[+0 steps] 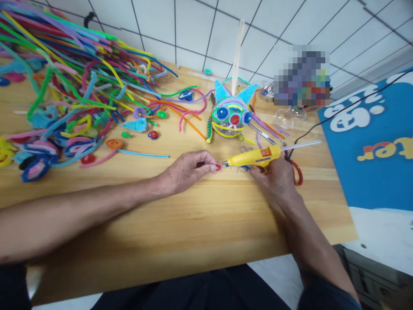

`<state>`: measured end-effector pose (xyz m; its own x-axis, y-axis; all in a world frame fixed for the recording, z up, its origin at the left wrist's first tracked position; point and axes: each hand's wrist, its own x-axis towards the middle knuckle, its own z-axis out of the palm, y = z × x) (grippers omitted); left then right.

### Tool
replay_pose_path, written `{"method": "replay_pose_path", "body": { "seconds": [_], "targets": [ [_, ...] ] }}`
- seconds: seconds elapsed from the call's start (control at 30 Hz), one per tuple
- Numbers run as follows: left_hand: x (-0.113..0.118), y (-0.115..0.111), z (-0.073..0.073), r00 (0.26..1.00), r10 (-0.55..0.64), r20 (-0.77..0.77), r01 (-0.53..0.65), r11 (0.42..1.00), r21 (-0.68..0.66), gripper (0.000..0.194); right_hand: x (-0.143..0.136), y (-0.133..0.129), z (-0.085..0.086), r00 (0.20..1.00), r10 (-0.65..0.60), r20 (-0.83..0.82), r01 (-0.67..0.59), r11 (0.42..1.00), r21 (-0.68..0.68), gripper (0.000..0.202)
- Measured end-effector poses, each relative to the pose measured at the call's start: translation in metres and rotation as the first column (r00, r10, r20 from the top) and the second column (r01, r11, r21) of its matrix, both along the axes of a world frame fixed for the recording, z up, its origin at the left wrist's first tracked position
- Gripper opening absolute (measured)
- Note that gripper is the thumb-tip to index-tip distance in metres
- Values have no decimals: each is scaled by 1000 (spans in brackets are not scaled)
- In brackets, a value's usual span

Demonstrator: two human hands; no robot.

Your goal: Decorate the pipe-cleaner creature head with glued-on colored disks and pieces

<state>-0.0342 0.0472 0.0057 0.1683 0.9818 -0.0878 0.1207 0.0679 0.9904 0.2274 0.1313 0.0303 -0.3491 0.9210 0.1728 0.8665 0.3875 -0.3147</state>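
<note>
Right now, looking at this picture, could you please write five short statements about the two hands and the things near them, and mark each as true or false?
1. The right hand holds a yellow glue gun. True.
2. The left hand lies flat, holding nothing. False: the left hand pinches a small red piece.
3. The glue gun's nozzle points toward the left hand. True.
4. The decorated ball figure has red ears. False: on the decorated ball figure, the pointed ears are light blue.
5. The big pile of pipe cleaners is on the picture's left side. True.
</note>
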Motion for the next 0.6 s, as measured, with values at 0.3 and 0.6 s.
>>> {"method": "replay_pose_path", "body": {
  "seconds": [0.3, 0.6],
  "targets": [
    [-1, 0, -2, 1000, -9, -18, 10, 999, 41, 17, 2, 0, 3, 1000, 9, -2, -9, 1000, 1, 25],
    [-1, -1, -2, 1000, -11, -21, 11, 1000, 16, 18, 2, -1, 2, 999, 38, 12, -38, 999, -7, 23]
  ]
}}
